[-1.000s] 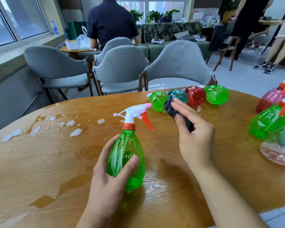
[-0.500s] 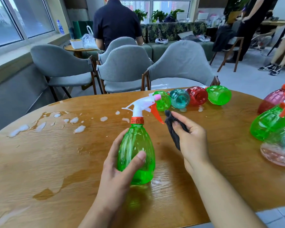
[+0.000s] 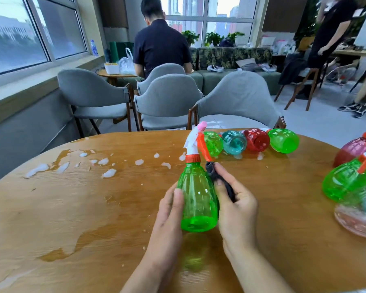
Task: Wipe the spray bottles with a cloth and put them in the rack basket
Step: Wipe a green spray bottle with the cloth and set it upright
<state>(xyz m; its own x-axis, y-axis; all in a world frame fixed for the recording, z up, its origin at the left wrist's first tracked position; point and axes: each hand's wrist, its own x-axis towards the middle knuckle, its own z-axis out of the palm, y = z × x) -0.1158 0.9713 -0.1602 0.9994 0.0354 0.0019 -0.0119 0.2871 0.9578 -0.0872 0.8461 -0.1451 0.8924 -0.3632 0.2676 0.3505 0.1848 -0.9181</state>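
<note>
A green spray bottle [image 3: 197, 199] with a white and orange trigger head stands upright on the wooden table [image 3: 93, 208]. My left hand [image 3: 169, 210] grips its left side. My right hand [image 3: 235, 204] holds a dark cloth [image 3: 220, 180] and presses it against the bottle's right side. Several more bottles lie in a row at the far edge: green [image 3: 213, 143], teal [image 3: 234, 142], red [image 3: 257, 139] and green [image 3: 283, 140]. Other bottles, one green [image 3: 347, 178] and one red [image 3: 353, 151], are crowded at the right edge, partly cut off.
White foam blobs [image 3: 108, 173] and wet patches [image 3: 72, 246] cover the left half of the table. Grey chairs [image 3: 237, 100] stand behind the table. A person [image 3: 161, 47] sits with their back to me, another stands at the far right. No rack basket is in view.
The bottle has turned so its trigger points away from me. My right hand with the cloth moved in from beside the bottle to touch its right side.
</note>
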